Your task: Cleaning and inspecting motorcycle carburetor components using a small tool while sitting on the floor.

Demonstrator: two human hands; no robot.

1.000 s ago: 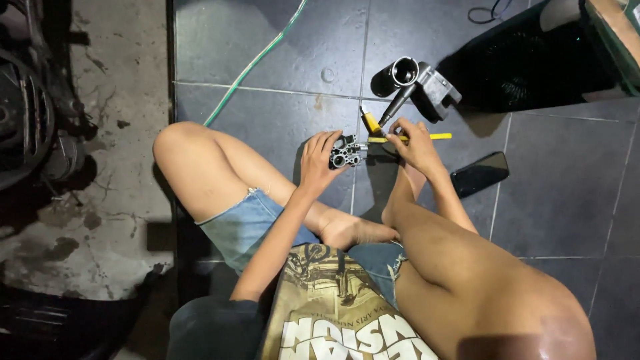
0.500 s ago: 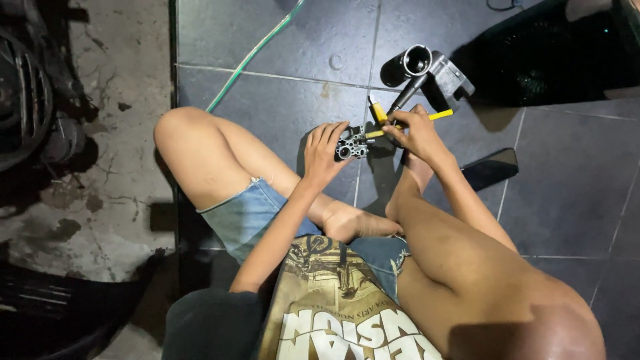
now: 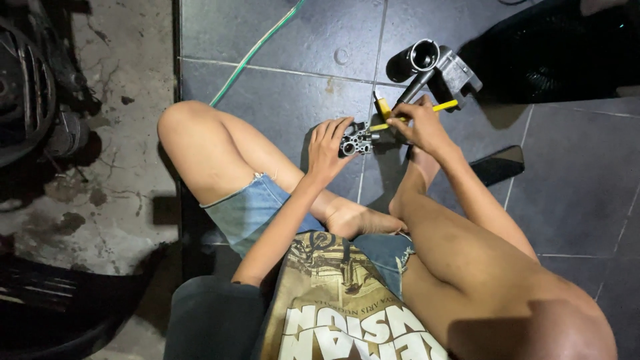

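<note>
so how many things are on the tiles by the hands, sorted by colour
Yellow: 2, the thin tool in the right hand and a yellow-handled tool behind it.
Grey metal: 2, the small part in the left hand and a tube assembly.
Green: 1, a hose.
Black: 1, a flat slab.
Total: 6

This looks like an informal repair spot on the floor of a home garage or small workshop. The person sits barefoot on dark grey floor tiles [image 3: 280, 40], which give way at the left to cracked, stained bare concrete [image 3: 113, 200]. A cast metal engine part [image 3: 433, 63] lies on the tiles at the far side, a green hose [image 3: 257, 50] runs across them, and dark machinery [image 3: 30, 87] stands at the far left edge.
</note>
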